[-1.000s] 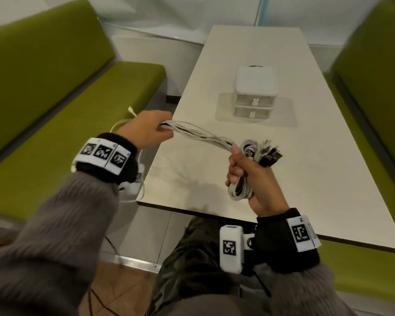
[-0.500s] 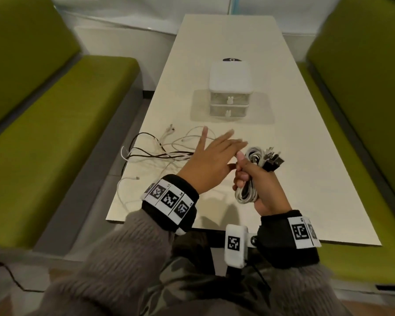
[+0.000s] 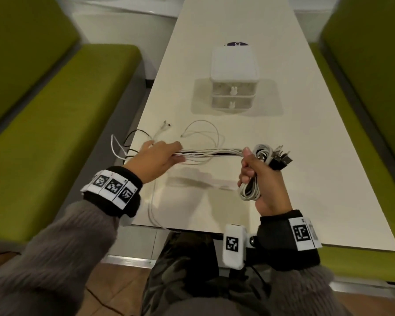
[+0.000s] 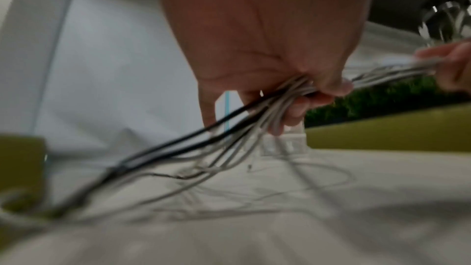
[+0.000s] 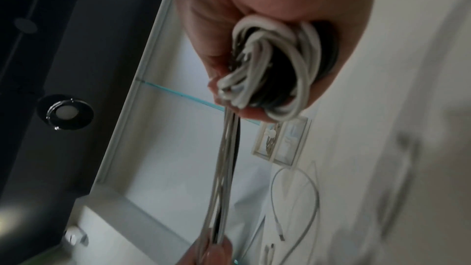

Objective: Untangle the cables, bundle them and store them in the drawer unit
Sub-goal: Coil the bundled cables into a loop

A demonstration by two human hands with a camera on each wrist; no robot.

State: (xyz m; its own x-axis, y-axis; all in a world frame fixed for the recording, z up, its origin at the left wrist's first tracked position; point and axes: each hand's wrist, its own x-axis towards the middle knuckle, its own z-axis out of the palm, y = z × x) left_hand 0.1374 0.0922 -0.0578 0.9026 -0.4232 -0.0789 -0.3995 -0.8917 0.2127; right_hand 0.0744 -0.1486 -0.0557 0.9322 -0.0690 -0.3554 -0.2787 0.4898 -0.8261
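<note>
My right hand [image 3: 258,169] grips a coiled bundle of white and black cables [image 3: 251,189], plug ends [image 3: 281,157] sticking out to the right; the coil [image 5: 270,80] fills the right wrist view. A stretch of cable strands [image 3: 210,152] runs level from it to my left hand [image 3: 162,156], whose fingers [image 4: 300,108] pinch the strands [image 4: 280,96]. Loose tails [image 3: 201,133] trail over the table [image 3: 306,156] and off its left edge. The white two-drawer unit [image 3: 234,76] stands farther back, both drawers closed.
Green benches [image 3: 55,110] flank the table on both sides, the right bench [image 3: 363,65] close to the table edge. A dark round object [image 3: 237,44] peeks out behind the drawer unit. One white cable hangs over the near table edge [image 3: 153,215].
My left hand, flat and open beside the coil half a second ago, has slid left along the strands and now pinches them, pulling them taut. The right hand keeps its grip.
</note>
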